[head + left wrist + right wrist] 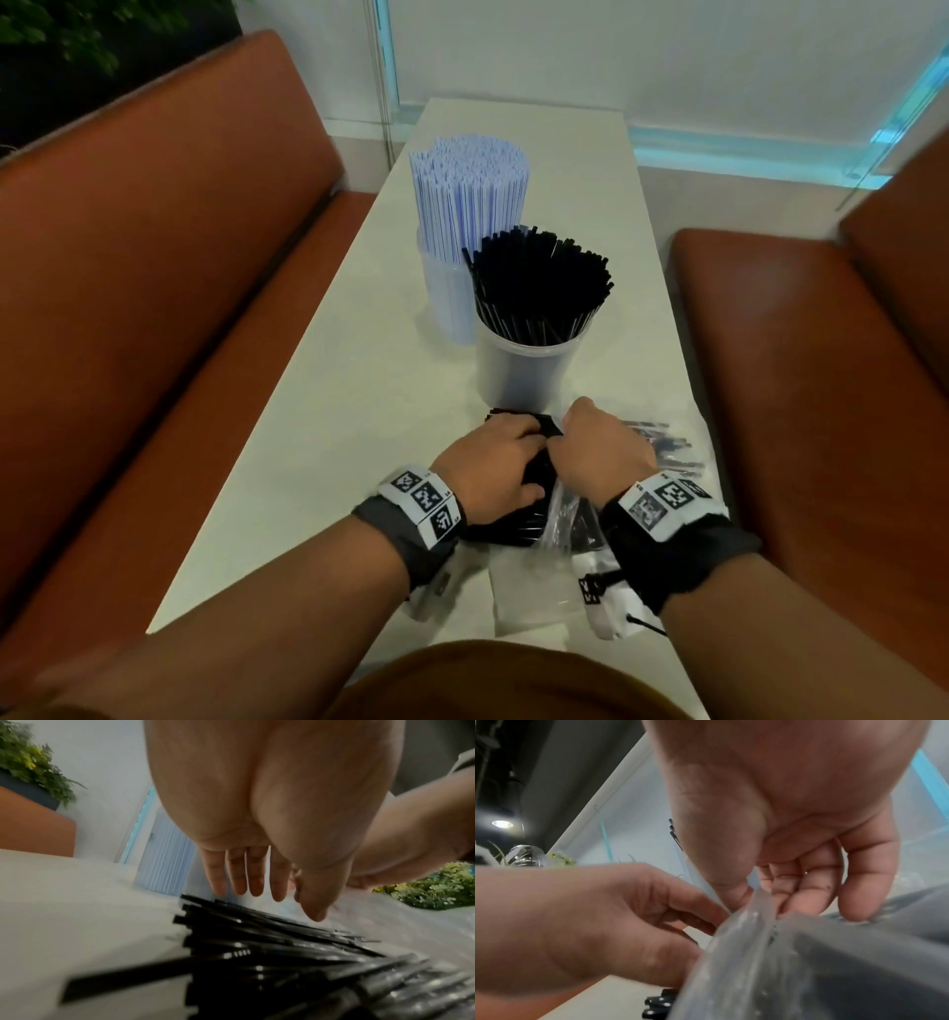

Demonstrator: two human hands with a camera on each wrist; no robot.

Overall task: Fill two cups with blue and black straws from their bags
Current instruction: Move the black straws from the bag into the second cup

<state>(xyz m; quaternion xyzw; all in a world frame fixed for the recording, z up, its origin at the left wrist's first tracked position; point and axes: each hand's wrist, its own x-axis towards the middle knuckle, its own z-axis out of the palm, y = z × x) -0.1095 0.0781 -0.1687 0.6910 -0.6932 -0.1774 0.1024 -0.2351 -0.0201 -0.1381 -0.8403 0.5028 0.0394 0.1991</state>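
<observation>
A clear cup holds black straws; behind it a second cup is packed with blue straws. Near the table's front edge a loose pile of black straws lies half out of a clear plastic bag. My left hand lies over the pile, and the left wrist view shows its fingers straight just above the straws. My right hand pinches the bag's edge between thumb and fingers. More black straws lie inside the bag to the right.
The narrow white table runs between two brown benches, one on the left and one on the right. A flat clear bag lies by the near edge under my wrists. A window wall closes the far end.
</observation>
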